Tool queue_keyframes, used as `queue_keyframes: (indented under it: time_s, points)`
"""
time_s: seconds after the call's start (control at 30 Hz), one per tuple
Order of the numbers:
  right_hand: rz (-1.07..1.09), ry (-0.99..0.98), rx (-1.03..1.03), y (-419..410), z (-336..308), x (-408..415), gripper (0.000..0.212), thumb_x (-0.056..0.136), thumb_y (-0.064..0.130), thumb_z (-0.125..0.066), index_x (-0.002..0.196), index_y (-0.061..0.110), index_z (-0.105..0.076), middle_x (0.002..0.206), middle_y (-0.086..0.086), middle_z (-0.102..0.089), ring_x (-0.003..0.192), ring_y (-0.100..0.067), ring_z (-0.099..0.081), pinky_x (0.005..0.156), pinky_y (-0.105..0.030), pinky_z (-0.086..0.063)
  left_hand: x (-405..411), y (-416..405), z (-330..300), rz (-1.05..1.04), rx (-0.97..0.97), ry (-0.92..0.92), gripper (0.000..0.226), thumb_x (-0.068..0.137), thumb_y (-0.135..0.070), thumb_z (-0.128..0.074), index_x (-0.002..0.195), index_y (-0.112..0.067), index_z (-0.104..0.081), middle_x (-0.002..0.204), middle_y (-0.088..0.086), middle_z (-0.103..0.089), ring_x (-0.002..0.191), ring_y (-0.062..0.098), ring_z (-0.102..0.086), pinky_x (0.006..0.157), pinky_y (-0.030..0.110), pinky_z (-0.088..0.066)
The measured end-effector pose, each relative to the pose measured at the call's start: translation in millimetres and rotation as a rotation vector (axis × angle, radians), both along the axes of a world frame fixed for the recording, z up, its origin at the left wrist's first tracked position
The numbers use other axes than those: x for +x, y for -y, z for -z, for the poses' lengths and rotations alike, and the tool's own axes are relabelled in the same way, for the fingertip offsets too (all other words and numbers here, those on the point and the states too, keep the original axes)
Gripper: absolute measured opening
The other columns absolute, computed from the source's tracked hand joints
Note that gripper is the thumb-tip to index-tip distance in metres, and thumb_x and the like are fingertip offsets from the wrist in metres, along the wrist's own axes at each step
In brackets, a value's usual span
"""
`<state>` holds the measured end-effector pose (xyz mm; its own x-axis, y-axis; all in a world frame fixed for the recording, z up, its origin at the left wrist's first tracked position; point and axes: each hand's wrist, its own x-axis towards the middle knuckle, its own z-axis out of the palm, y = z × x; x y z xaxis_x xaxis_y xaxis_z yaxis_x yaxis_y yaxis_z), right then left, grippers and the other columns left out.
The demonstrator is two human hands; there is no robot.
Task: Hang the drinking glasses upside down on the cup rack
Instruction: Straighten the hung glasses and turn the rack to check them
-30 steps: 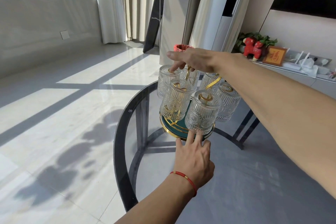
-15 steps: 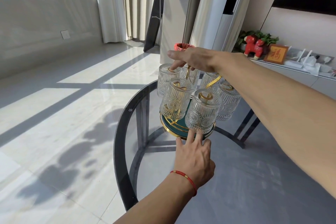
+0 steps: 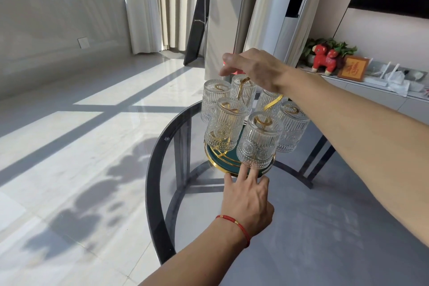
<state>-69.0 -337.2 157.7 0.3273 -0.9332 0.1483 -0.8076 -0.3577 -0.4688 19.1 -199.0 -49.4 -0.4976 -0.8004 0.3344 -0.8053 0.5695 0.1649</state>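
6 drinking glasses are hanging upside down on the cup rack, which is sitting on the glass table. I'm judging the hanging done; next I'm only steadying. My left hand is bracing the base with spread fingers, my right hand hovering loosely over the top, gripping nothing.

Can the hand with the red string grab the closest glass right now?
Probably yes. The left hand already has fingertips at the base of the cup rack, right under the nearest glass. Nothing sits between them, so it looks free to reach up.
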Motion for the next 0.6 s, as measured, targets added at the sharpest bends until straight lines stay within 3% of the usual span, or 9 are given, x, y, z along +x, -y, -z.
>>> queue_keyframes:
  time_s: [0.1,0.2,0.3,0.4,0.6]
  points:
    - [0.012,0.009,-0.262,-22.7,-2.7,-5.9,0.041,0.102,0.042,-0.048,0.099,0.017,-0.080,0.108,-0.003,-0.078,0.105,-0.018,-0.069,0.098,-0.043,-0.051,0.7,0.0,0.5,0.002,0.008,0.009,0.032,0.078,-0.034,-0.053,0.102,-0.014,-0.061,0.119,0.009,-0.049,0.115,0.033,-0.039,0.079,0.050,-0.041]
    - [0.046,-0.024,-0.439,-60.1,5.8,-7.7,0.033,0.098,0.032,-0.049,0.089,0.015,-0.076,0.094,-0.001,-0.074,0.089,-0.018,-0.066,0.085,-0.041,-0.052,0.5,-0.3,-0.1,0.001,0.016,0.006,0.032,0.077,-0.033,-0.054,0.102,-0.014,-0.061,0.120,0.010,-0.050,0.117,0.034,-0.040,0.081,0.051,-0.041]
    - [0.088,-0.257,-0.345,-97.4,35.1,-0.1,0.036,0.098,0.041,-0.047,0.120,0.023,-0.069,0.118,0.001,-0.068,0.116,-0.021,-0.059,0.105,-0.042,-0.042,-0.1,-1.0,-0.5,-0.004,0.013,0.009,0.028,0.075,-0.032,-0.055,0.096,-0.014,-0.060,0.118,0.011,-0.050,0.116,0.035,-0.041,0.079,0.049,-0.040]
    - [0.142,-0.414,-0.236,-115.2,58.2,9.3,0.057,0.099,0.057,-0.037,0.150,0.035,-0.044,0.148,0.000,-0.050,0.141,-0.024,-0.038,0.116,-0.048,-0.024,-0.6,-1.0,-0.1,-0.004,0.024,0.012,0.027,0.077,-0.031,-0.053,0.097,-0.014,-0.059,0.122,0.010,-0.050,0.118,0.034,-0.040,0.079,0.047,-0.037]
    - [0.189,-0.447,-0.149,-112.6,68.4,15.9,0.066,0.100,0.065,-0.030,0.161,0.044,-0.018,0.166,-0.006,-0.033,0.153,-0.028,-0.024,0.123,-0.053,-0.011,3.1,-0.5,0.6,0.016,0.062,0.046,0.035,0.081,-0.033,-0.052,0.111,-0.016,-0.058,0.130,0.008,-0.045,0.123,0.033,-0.035,0.085,0.049,-0.040]
